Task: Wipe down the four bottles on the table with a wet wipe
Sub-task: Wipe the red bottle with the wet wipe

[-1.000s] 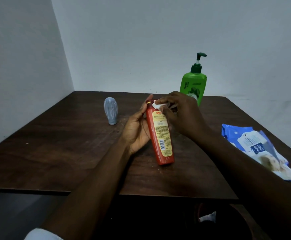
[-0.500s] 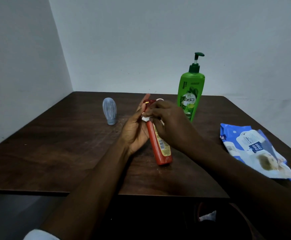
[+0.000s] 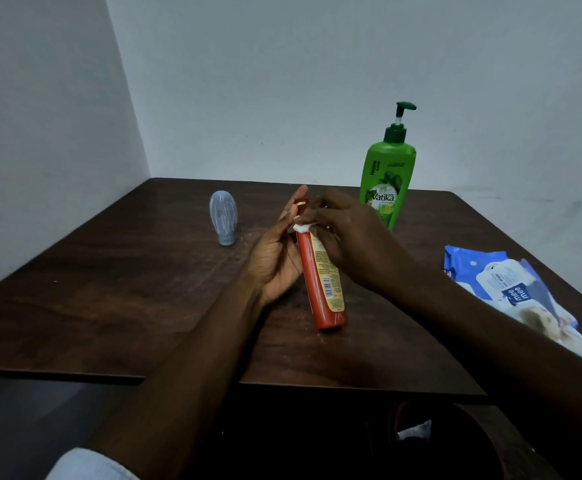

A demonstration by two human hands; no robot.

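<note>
mid-table (image 3: 109, 306): l hand (image 3: 272, 261) fingers (image 3: 298, 197) straight behind red bottle (image 3: 324, 292); r hand (image 3: 352, 237) prob pinches wipe (image 3: 301, 228)

Most of wet wipe (image 3: 301, 228) under right hand (image 3: 350, 239), red bottle (image 3: 320, 282) print unreadable

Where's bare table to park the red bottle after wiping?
Widest bare patch: table left of the left hand, from the grey bottle to the near edge. Smaller one between the red bottle and wipes pack, but the right arm crosses it. Crowded: centre, right hand and wipe on the red bottle, green bottle close behind.
</note>
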